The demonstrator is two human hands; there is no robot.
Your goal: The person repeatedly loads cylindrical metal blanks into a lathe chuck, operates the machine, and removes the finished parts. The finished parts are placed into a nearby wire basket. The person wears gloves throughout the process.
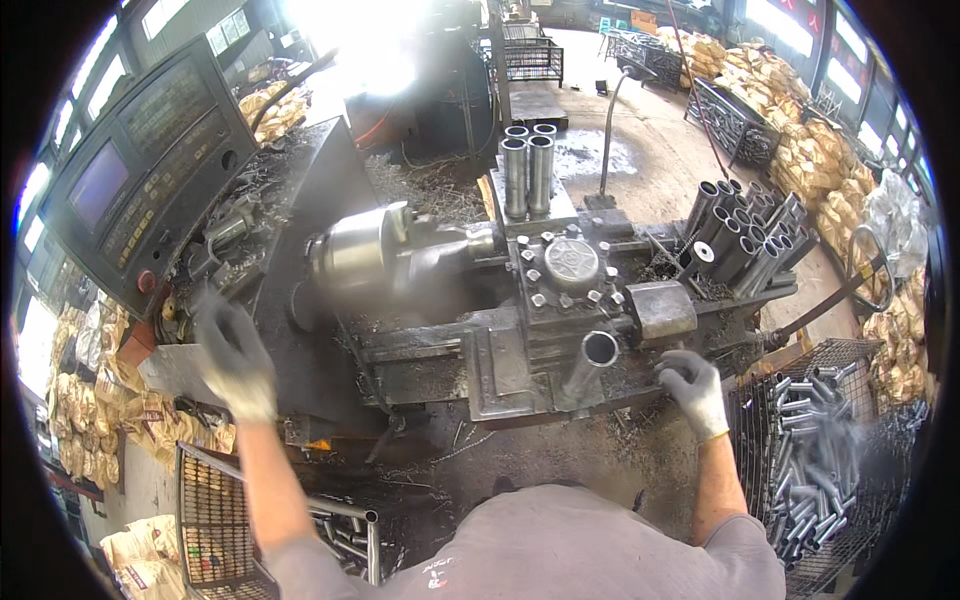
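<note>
Wire basket [870, 350], right of the lathe: loosely filled with short metal tubes [805, 450] lying at all angles. Second wire basket [215, 500], lower left: a few tubes visible at its inner corner.

On the lathe carriage [500, 350]: one tube [590, 362] leaning upright at the front edge; four tubes [527, 165] standing behind the tool post [570, 262]; a stacked batch of tubes [745, 235], open ends showing, to the right.

Right hand [692, 388], grey-gloved: fingers loosely curled, holding nothing, just beside the leaning tube. Left hand [235, 358], gloved: blurred, fingers spread, empty, near the control panel [140, 170]. Chuck [360, 250] blurred.
</note>
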